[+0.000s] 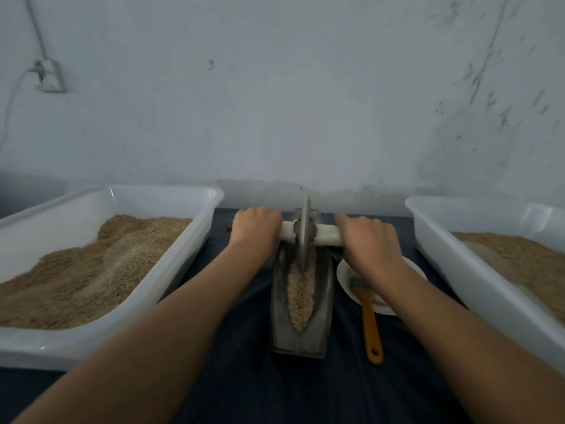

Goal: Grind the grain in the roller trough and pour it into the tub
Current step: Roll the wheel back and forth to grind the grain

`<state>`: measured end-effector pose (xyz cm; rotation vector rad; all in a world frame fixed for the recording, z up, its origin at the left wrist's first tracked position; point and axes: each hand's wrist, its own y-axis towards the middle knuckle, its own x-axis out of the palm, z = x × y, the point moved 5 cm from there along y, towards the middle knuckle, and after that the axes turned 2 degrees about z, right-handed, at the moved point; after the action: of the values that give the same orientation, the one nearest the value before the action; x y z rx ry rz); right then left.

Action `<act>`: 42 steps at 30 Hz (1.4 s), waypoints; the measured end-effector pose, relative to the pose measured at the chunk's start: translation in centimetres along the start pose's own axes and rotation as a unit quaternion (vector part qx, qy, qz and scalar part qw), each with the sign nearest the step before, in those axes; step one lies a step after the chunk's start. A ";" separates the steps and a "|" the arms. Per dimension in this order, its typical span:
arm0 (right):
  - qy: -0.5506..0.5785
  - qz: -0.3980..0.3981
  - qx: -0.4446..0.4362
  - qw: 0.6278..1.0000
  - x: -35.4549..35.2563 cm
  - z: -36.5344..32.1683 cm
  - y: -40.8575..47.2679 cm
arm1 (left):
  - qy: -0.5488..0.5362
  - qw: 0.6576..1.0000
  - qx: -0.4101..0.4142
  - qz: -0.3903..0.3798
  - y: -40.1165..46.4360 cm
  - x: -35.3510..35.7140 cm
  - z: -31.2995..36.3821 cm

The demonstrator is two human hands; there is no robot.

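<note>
Wall point(275, 87) filled the upper half of the frame, pale and scuffed, with a socket box point(50, 76) and cable at upper left.

Table point(244, 377) ran across the lower half under a dark blue cloth.

Left tub point(171, 255), white plastic, sat at the left of the frame and held a heaped load of brown ground material. Right tub point(452, 261), same type, sat at the right edge, also loaded, only partly in frame.

Roller trough point(278, 325) stood in the centre of the frame between the two tubs, long axis pointing away from you, narrow metal body. Grain point(301, 295) lay in a strip along its channel, pale and coarse.

Roller wheel point(304, 234) stood upright on edge at the far end of the trough, its rim down in the grain. Its axle handle point(327, 235), wrapped in white, ran crosswise through the hub.

Your left hand point(255, 229) had its grip closed round the handle on the left side of the wheel. Your right hand point(368, 240) gripped the handle on the right side, knuckles up.

Plate point(345, 276), white, lay just right of the trough, partly under your right forearm. Brush point(368, 319) with an orange handle rested with its bristles on the plate and its handle end on the cloth.
</note>
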<state>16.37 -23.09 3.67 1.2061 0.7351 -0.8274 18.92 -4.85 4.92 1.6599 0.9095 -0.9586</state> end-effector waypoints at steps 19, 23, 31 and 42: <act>0.043 -0.036 0.006 0.998 1.8 1.4 1.9 | 0.023 1.000 -0.001 0.014 0.2 -0.5 -0.2; 0.076 -0.047 0.038 0.995 3.3 1.7 2.4 | 0.046 0.999 0.009 -0.002 2.6 -1.0 1.0; -0.019 0.105 -0.144 0.984 -4.1 -0.9 -6.1 | -0.062 0.994 0.064 0.066 -7.0 -0.1 -1.8; -0.029 -0.015 -0.049 0.998 0.3 0.3 2.8 | -0.065 0.998 -0.002 0.000 0.3 1.4 -1.1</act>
<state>18.91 -23.00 4.84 1.0812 0.7408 -0.8378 19.91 -3.74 4.01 1.5740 0.8240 -1.0512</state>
